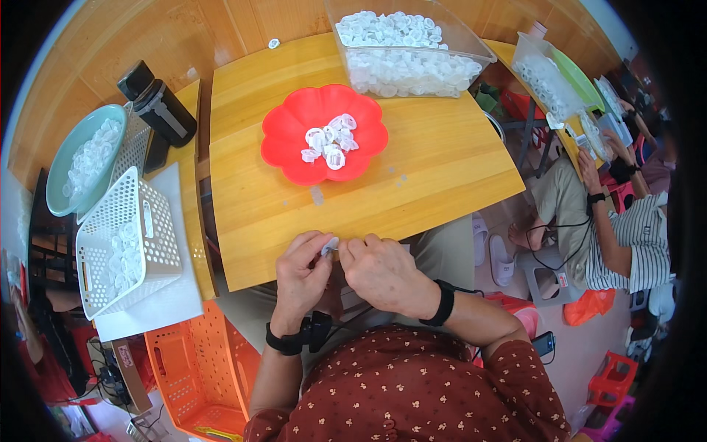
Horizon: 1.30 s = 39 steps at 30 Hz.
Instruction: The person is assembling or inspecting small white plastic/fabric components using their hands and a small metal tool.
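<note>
Near the table's front edge, my left hand (300,269) pinches a small white plastic piece (330,247) between thumb and fingertips. My right hand (379,272) is closed just beside it, its fingertips almost at the piece. What the right fingers grip, if anything, is hidden behind them. Beyond my hands stands a red flower-shaped dish (286,158) with several small white round pieces (330,138) heaped in its middle. A clear plastic bin (471,55) full of similar white pieces stands at the far side of the table (442,147).
At the left are a white perforated basket (163,254) and a teal bowl (55,180), both holding translucent pieces, with a black bottle (166,114) behind. An orange crate (195,368) sits below. Another person (618,243) works at a table on the right.
</note>
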Each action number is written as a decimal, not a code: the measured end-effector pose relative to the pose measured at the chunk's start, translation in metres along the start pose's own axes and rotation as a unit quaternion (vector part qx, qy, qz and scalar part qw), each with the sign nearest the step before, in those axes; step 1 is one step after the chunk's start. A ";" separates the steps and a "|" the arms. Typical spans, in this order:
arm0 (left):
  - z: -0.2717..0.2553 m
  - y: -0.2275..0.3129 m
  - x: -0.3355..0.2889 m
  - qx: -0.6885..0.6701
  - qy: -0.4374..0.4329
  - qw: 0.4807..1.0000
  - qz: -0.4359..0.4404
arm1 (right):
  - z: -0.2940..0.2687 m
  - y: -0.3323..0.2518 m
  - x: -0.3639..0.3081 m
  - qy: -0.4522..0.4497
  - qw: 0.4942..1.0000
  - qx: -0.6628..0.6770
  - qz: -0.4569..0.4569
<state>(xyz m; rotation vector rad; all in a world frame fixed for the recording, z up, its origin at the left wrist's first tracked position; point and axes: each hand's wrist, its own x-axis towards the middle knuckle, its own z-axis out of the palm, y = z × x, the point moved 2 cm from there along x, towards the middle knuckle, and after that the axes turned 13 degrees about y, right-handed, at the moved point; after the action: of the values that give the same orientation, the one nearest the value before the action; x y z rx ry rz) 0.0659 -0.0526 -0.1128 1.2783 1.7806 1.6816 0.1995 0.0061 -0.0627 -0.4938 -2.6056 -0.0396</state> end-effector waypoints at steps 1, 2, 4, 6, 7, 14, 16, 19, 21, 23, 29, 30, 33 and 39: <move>0.000 0.002 0.000 0.000 0.000 1.000 0.000 | 0.000 0.000 0.000 -0.005 1.000 0.000 -0.002; 0.001 0.005 0.000 0.006 0.003 1.000 0.001 | 0.000 0.001 0.001 -0.005 1.000 0.000 -0.002; 0.001 0.006 0.001 0.013 0.006 1.000 0.003 | 0.000 0.001 0.001 -0.021 1.000 0.000 -0.011; 0.001 0.003 0.000 0.009 0.021 1.000 0.006 | 0.000 0.001 0.001 -0.025 1.000 0.001 -0.012; 0.002 0.003 0.000 0.009 0.021 1.000 0.007 | 0.000 0.001 0.001 -0.030 0.999 0.002 -0.013; 0.002 -0.003 -0.002 -0.057 0.008 0.998 -0.036 | 0.006 0.004 -0.007 -0.023 0.997 0.064 0.046; 0.002 -0.005 -0.002 -0.087 0.024 0.995 -0.048 | 0.003 0.004 -0.008 0.002 0.993 0.095 0.076; 0.002 -0.008 -0.002 -0.135 0.029 0.987 -0.077 | 0.000 0.001 -0.009 -0.019 0.990 0.088 0.105; 0.001 -0.010 -0.002 -0.113 0.027 0.992 -0.053 | 0.001 -0.001 -0.009 -0.013 0.991 0.084 0.099; 0.002 -0.012 -0.003 -0.114 0.027 0.992 -0.052 | 0.003 -0.002 -0.008 -0.007 0.992 0.080 0.092; 0.002 -0.008 -0.003 -0.089 0.021 0.995 -0.048 | 0.007 -0.004 -0.006 -0.020 0.997 0.046 0.050; 0.002 -0.006 -0.002 -0.081 0.016 0.995 -0.053 | 0.006 -0.005 -0.003 -0.036 0.997 0.044 0.043; -0.001 -0.010 -0.002 -0.095 0.006 0.994 -0.051 | 0.010 -0.006 -0.003 -0.032 0.996 0.061 0.053; -0.004 -0.003 -0.001 -0.212 0.010 0.963 -0.165 | 0.012 0.000 -0.012 0.006 0.974 0.163 0.160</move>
<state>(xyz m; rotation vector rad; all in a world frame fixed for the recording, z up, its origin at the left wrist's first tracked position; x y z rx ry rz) 0.0620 -0.0552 -0.1153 0.7366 1.4359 1.7528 0.2034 0.0034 -0.0788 -0.7765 -2.4220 0.4810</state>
